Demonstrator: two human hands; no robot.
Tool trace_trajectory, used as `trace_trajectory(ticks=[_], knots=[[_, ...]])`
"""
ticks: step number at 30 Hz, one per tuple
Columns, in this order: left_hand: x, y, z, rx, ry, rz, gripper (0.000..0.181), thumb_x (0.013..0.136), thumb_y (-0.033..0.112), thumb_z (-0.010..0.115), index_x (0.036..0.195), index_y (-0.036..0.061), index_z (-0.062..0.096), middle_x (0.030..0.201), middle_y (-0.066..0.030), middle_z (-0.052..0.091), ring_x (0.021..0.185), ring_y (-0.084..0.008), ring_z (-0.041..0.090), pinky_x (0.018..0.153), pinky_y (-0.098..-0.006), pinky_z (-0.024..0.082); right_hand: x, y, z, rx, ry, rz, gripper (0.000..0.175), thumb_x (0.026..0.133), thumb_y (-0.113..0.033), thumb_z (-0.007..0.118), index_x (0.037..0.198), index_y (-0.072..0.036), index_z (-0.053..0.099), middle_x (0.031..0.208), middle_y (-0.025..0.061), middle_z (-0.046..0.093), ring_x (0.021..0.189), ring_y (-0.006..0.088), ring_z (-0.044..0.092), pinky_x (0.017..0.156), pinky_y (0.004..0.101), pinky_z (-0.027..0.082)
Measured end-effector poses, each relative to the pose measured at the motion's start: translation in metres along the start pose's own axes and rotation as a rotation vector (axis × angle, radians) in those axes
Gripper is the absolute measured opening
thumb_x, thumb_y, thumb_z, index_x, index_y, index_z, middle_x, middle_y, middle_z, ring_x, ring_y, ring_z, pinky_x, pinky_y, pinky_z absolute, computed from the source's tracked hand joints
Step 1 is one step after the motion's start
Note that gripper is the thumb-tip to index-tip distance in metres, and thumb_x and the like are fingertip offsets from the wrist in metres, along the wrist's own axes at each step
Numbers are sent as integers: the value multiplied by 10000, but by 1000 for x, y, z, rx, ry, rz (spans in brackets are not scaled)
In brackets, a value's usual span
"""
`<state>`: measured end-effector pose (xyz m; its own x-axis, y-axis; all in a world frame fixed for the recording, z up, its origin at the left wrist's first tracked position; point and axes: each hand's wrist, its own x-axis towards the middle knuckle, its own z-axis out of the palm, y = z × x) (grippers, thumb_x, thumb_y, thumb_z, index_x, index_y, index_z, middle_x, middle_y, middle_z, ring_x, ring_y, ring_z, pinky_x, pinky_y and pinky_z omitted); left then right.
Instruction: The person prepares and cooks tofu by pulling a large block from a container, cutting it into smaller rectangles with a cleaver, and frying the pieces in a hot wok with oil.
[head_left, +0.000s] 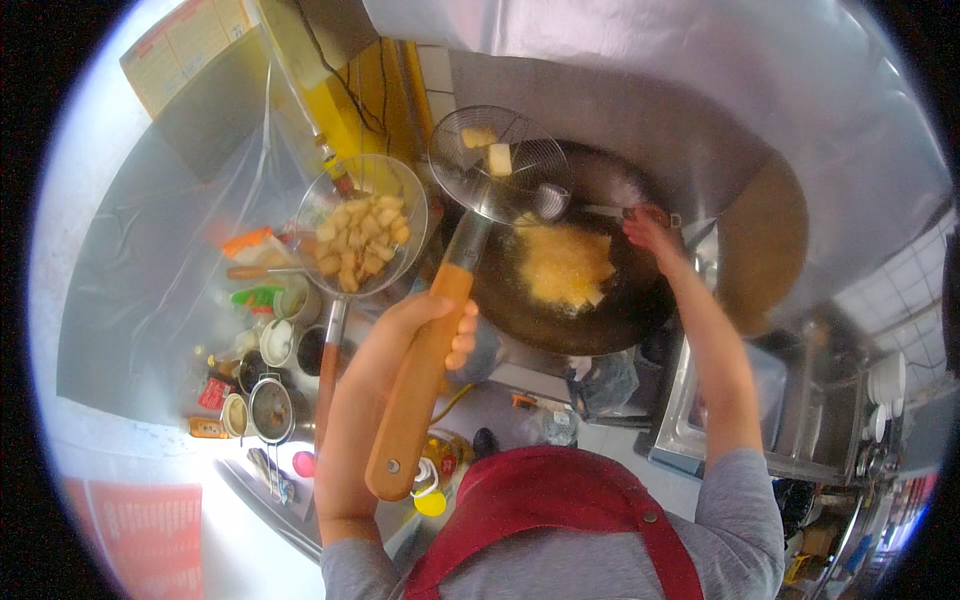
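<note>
My left hand (442, 322) grips the wooden handle (420, 390) of a wire spider strainer (457, 180). A pale cube of food (499, 160) and another golden piece (478, 136) lie in its mesh, which is held above the far left rim of a dark wok (540, 337). My right hand (649, 231) is closed around the handle of a metal ladle (553, 202), whose bowl shows through or beside the strainer's edge. In the wok, golden pieces (566, 262) sit crowded together in bubbling oil. To the left, a second mesh strainer (416, 180) holds many similar fried cubes (364, 238).
Left of the wok are seasoning containers (277, 341), a small handled sieve (271, 409) and bottles. A large oil jug with a yellow cap (430, 502) stands by my left side. A steel sink (675, 420) is at the right, with stacked white bowls (886, 379) beyond.
</note>
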<state>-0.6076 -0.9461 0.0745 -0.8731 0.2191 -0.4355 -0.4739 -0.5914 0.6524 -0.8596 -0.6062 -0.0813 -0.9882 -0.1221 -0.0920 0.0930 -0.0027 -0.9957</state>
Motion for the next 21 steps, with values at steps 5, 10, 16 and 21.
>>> trace_trajectory(ticks=[5, 10, 16, 21], knots=[[-2, -1, 2, -26, 31, -5, 346, 755, 184, 577, 979, -51, 455, 769, -98, 476, 598, -143, 471, 472, -214, 385, 0, -6, 10, -16, -32, 36, 414, 825, -349, 594, 1123, -93, 464, 995, 133, 611, 887, 222, 613, 740, 330, 491], [-2, -3, 2, -31, 20, 5, 341, 766, 178, 571, 994, -46, 452, 772, -87, 476, 597, -137, 470, 475, -211, 390, -9, -15, 18, -45, -57, -1, 375, 831, -334, 590, 1103, -99, 484, 970, 115, 619, 865, 202, 616, 722, 315, 486], [1, -3, -3, -38, -46, -16, 313, 776, 176, 568, 979, -41, 472, 783, -84, 488, 626, -145, 484, 493, -227, 395, -18, -20, 28, -191, -101, -106, 251, 853, -249, 571, 1037, -83, 532, 960, 89, 614, 855, 178, 607, 717, 294, 481], [3, -3, -9, -74, -88, -53, 253, 803, 153, 550, 950, -46, 497, 783, -100, 517, 638, -170, 515, 521, -263, 428, -26, -12, 46, -274, -144, -227, 227, 827, -177, 602, 1024, -71, 566, 881, 45, 613, 808, 134, 589, 749, 277, 457]])
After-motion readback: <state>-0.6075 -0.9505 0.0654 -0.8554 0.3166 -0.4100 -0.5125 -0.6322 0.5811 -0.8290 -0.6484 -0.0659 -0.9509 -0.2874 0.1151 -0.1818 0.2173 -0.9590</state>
